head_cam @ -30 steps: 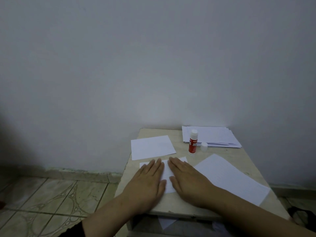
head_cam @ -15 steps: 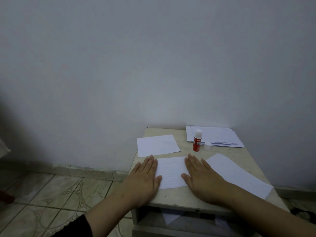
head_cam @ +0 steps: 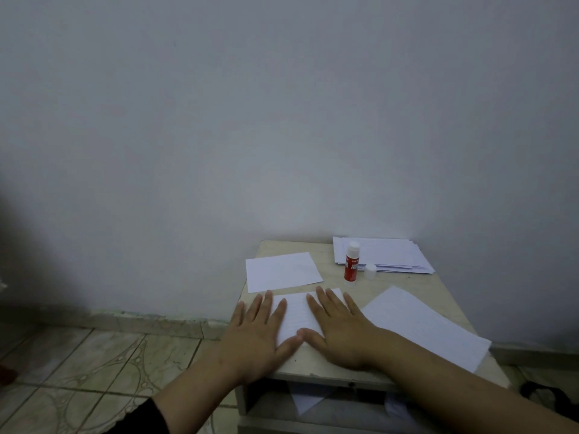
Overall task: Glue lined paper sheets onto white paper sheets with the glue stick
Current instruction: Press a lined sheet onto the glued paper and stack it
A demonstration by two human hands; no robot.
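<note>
Two flat grips (head_cam: 257,336) (head_cam: 340,327), one lined sheet (head_cam: 297,317)

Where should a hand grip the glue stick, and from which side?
Grip the red barrel of the glue stick about mid-height, thumb and fingers on opposite sides. It stands upright with its tip uncovered, so avoid the top. Probably come from the front: the paper stack lies close behind and the loose cap stands just to its right.

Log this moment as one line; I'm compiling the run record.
step: pressing lined sheet flat | left hand open, palm down | right hand open, palm down | glue stick upright, uncapped | cap beside it
</note>
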